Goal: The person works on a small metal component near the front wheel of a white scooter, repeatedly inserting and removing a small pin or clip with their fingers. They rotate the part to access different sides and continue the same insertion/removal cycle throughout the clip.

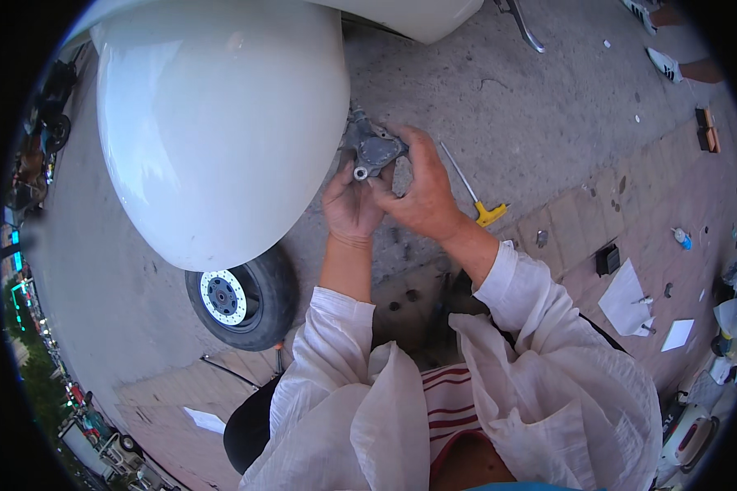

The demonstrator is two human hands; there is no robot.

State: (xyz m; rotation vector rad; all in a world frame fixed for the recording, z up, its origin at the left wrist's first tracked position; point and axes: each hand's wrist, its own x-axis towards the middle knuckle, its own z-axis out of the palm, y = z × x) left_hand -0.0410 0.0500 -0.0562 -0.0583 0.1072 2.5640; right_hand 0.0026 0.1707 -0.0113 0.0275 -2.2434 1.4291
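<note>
A grey metal brake caliper (378, 152) sits between my two hands beside the right edge of a large glossy white fender (221, 123). My left hand (354, 204) supports it from below, the fingers partly hidden behind it and the fender. From the right, my right hand (424, 186) grips it with the thumb low and the fingers over the top. Whether the caliper hangs from anything behind the fender is hidden. Below the fender a black-tyred wheel (276, 296) with a drilled brake disc (223, 298) rests on the ground.
A yellow-handled T-wrench (490, 214) lies on the pavement right of my hands. Farther right are a small black box (608, 259), a white sheet (627, 301) with small metal parts, and a blue-capped bottle (682, 238). Another person's shoe (664, 64) shows at the upper right.
</note>
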